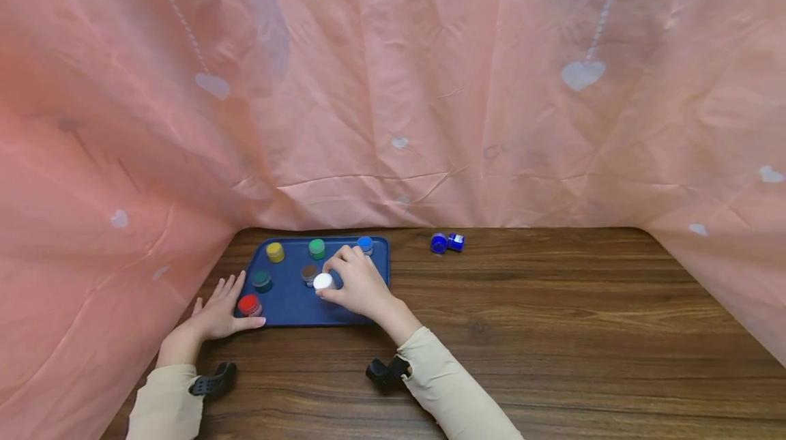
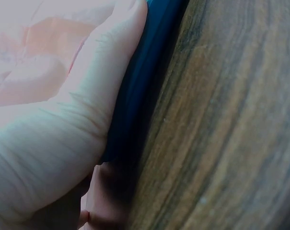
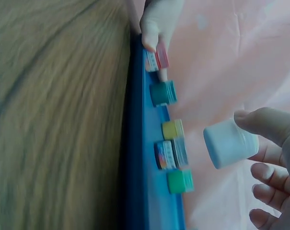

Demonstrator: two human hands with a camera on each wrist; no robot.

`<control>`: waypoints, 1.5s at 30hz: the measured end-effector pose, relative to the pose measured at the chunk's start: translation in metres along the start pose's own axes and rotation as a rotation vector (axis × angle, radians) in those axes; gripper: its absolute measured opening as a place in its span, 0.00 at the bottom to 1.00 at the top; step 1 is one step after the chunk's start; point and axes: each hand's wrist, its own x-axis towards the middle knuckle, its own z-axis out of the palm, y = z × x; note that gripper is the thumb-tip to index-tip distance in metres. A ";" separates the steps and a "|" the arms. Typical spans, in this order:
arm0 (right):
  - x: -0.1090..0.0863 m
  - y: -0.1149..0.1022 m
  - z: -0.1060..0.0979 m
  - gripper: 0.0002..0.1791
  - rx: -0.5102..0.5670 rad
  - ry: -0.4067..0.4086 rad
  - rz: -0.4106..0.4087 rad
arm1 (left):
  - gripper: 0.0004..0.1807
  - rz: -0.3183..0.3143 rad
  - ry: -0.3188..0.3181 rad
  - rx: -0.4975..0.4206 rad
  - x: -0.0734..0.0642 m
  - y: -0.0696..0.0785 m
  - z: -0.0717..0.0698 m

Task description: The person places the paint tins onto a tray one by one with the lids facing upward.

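Above the blue tray, my right hand pinches a small white paint jar between thumb and fingers. In the right wrist view that white jar is tilted, held clear of the tray. My left hand rests on the tray's front left corner, its fingers spread along the left side and its thumb on the front edge. Red, dark green, yellow, green, brown and blue paint jars stand on the tray; the right hand partly covers the blue one.
Two dark blue jars lie on the wooden table right of the tray, near the back. A pink curtain with hearts hangs behind and at both sides. Each wrist wears a black strap.
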 end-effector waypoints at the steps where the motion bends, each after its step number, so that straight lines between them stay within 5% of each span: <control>1: 0.001 -0.002 0.002 0.17 0.004 -0.005 0.006 | 0.72 -0.001 -0.001 0.001 0.000 0.000 0.000; 22: 0.007 -0.023 0.037 0.19 0.107 -0.066 0.156 | 0.72 -0.013 -0.003 -0.014 -0.002 0.000 0.001; 45: 0.007 -0.023 0.050 0.16 0.084 -0.121 0.138 | 0.68 -0.024 -0.020 0.037 -0.008 0.010 -0.006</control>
